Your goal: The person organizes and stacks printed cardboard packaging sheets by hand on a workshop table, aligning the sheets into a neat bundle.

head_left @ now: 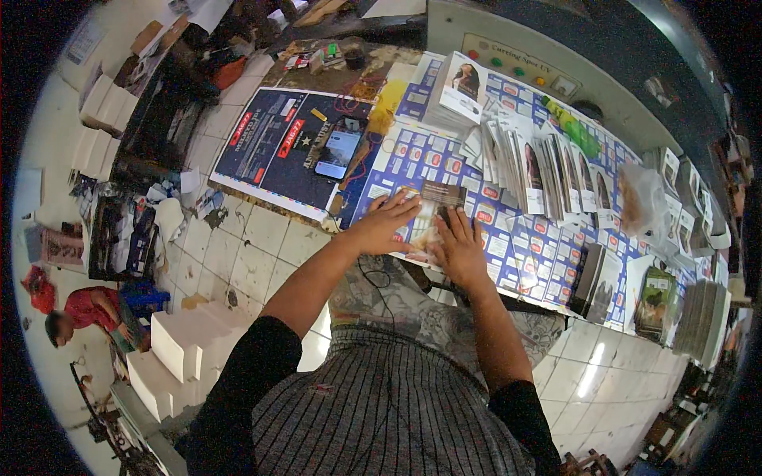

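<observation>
A small printed sheet or booklet [443, 193], dark brown at its far end and pale nearer me, lies on the blue printed sheets [407, 166] covering the table. My left hand [386, 224] rests on its left side, fingers stretched and pointing to the far right. My right hand [460, 247] presses on its near right part with fingers spread flat. Neither hand grips it; both cover part of it, so I cannot tell if it is folded. A phone [339, 154] with a lit screen lies to the left of my hands.
Printed booklets [528, 170] fan out beyond my right hand, beside a taller stack [456, 94]. Green strips [571, 127] and a clear plastic bag [641, 198] lie farther right. A dark poster [274, 147] covers the table's left end. A person in red [91, 309] is at far left.
</observation>
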Available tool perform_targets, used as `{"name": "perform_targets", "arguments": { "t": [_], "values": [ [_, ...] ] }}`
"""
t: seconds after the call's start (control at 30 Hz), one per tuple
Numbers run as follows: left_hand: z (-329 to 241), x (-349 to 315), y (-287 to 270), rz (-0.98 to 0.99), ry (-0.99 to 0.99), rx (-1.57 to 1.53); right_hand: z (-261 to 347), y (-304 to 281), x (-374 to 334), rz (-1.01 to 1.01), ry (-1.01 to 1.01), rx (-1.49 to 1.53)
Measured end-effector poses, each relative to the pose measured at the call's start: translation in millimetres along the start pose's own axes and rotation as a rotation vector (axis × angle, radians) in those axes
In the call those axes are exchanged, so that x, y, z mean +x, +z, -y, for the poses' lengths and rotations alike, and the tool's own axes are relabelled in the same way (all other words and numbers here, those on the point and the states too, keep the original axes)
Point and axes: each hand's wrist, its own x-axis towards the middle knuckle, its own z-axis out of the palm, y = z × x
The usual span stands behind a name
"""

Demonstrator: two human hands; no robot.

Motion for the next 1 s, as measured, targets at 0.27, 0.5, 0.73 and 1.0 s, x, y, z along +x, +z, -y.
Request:
{"name": "perform_targets", "arguments": {
  "t": [0.27, 0.5, 0.73, 1.0],
  "values": [
    [-0.9, -1.5, -10.5, 0.050, -0.027, 0.032, -14.6, -28.5, -21.5, -0.306, 0.196, 0.189],
    [-8.8, 4.6, -15.6, 0.050, -0.002, 0.038, -67.0, -33.4, -93.7, -0.255, 0.668, -0.127],
    [-21.7, 11.1, -29.9, 0.128, -0.095, 0.102, -23.3, -47.1, -70.9, -0.212, 0.572, 0.233],
    [-35.0, 21.7, -46.0, 0.230, -0.183, 0.139, -11.4, -38.8, -31.9, -0.159, 0.289, -0.030]
  ]
}}
